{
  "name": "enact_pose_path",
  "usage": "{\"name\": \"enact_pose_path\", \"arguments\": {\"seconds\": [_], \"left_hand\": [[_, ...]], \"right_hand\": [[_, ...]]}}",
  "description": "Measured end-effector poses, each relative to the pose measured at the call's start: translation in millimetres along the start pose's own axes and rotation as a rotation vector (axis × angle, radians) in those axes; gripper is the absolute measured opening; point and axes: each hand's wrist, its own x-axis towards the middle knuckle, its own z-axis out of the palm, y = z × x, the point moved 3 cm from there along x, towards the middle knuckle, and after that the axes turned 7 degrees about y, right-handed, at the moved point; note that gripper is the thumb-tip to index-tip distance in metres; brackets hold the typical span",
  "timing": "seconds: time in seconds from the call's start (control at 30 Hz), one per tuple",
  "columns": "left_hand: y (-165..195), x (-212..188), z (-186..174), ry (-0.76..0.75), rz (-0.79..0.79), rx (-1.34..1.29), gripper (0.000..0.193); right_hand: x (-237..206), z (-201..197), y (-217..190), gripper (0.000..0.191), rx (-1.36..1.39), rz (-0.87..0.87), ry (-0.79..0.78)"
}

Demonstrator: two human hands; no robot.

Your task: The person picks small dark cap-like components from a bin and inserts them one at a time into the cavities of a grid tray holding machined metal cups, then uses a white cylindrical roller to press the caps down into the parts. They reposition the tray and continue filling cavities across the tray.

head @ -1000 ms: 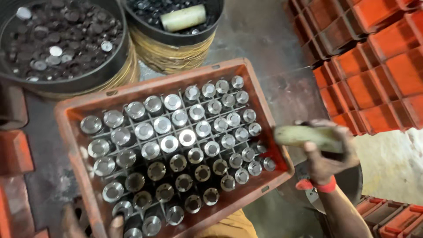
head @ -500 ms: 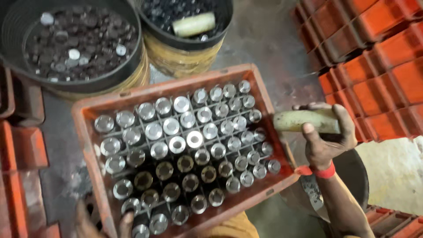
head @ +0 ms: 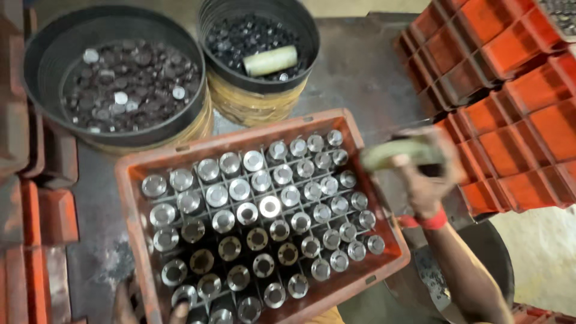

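Right hand [head: 427,183] grips a pale cylinder [head: 403,151] at frame right; left hand [head: 129,300], fingers curled, steadies the crate [head: 135,174]; strike squarely.

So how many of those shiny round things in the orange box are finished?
In the orange crate, the back rows of metal pieces show flat shiny tops, which looks done. The right hand holds a pale cylinder tool beside the crate; it is blurred. The left hand grips the crate's near corner. The front rows, roughly a third, show dark open holes, so those seem left.
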Motion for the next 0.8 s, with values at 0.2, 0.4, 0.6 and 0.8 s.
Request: {"name": "enact_pose_path", "arguments": {"seconds": [0.2, 0.4, 0.6, 0.8], "left_hand": [[13.7, 5.4, 2.0, 0.106, 0.079, 0.082, 0.103], [18.3, 5.6, -3.7, 0.043, -0.049, 0.039, 0.11], [19.8, 12.3, -5.9, -0.131, -0.104, 0.134, 0.112], [35.3, 16.4, -10.8, -0.027, -0.061, 0.015, 0.115]], "right_hand": [[0.9, 13.3, 2.6, 0.043, -0.032, -0.024, -0.118], [29.6, 28.7, 3.3, 0.032, -0.05, -0.164, -0.031], [30.4, 36.7, 7.2, 0.047, 0.25, 0.149, 0.061], [43.7, 39.2, 8.3, 0.038, 0.209, 0.008, 0.075]]}}
